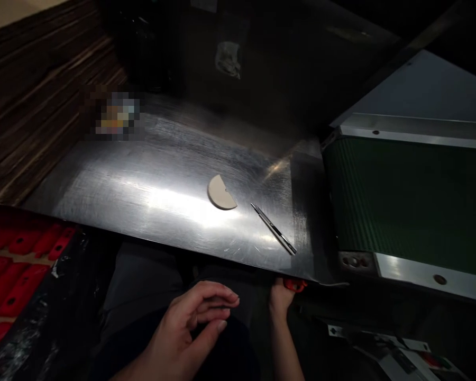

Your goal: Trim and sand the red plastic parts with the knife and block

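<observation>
Red part [295,285] sits at the right hand [282,297], just below the front edge of the bench [115,180], with only a small curved piece in sight beside the hand. That visible piece runs roughly left to right, its rounded end toward the right; the rest is hidden, so I cannot tell its full long axis or which way the whole points. Nor can I tell whether the right fingers are pinching it, because their tips are covered by the bench edge. If the hold is loose, the part could slip and drop out of sight; if it is lifted too close in, it could catch on the rim. Near it on the bench lies the knife [274,229], slanting, its narrow end up and to the left toward the half-disc [221,193], its other end near the front edge. A forearm brushing that end could knock the knife off, and fingers reaching for the half-disc would pass close to its tip, a likely cause of a cut. Left hand [200,320] hangs in front of the bench, fingers gently curled, thumb apart, nothing between them. Farther out are the belt [412,201] to the right and red pieces [16,286] at lower left.
</observation>
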`<state>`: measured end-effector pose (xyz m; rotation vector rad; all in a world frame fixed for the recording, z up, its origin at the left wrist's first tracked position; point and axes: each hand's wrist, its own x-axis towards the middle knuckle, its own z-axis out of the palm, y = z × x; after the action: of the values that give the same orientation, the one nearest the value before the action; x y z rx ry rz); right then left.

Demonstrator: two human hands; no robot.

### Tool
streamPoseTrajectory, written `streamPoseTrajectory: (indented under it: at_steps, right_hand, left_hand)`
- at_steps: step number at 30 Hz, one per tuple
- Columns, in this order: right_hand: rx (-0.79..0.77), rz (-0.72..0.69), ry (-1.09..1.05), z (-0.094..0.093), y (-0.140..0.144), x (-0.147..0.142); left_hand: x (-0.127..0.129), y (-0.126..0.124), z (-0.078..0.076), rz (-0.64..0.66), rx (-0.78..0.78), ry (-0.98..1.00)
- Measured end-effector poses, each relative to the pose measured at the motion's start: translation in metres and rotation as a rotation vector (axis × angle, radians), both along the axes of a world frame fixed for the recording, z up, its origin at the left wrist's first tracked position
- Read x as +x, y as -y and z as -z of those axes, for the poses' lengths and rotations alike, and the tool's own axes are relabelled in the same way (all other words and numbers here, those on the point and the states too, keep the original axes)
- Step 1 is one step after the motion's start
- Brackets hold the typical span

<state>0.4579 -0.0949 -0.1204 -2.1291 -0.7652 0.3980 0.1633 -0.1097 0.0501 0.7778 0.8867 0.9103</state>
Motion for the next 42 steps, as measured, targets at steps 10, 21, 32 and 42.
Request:
streamPoseTrajectory:
  at_steps: [10,21,32,42]
  right_hand:
    - [-0.246,-0.295,-0.068,-0.041,0.024,-0.054]
    - [0.022,-0.923,-0.549,-0.206,0.009,-0.148]
    - [0.066,-0.985,-0.434,-0.217,-0.003,-0.159]
    - [0.093,-0.802,-0.323,-0.215,0.003,-0.164]
  left_hand:
    - [-0.014,-0.004,-0.013,-0.132,0.082,-0.075]
    - [-0.007,-0.01,-0.06,-0.388,0.054,-0.101]
    - [-0.018,-0.01,-0.058,-0.427,0.154,-0.128]
    - [-0.022,-0.007,-0.033,-0.337,0.329,-0.138]
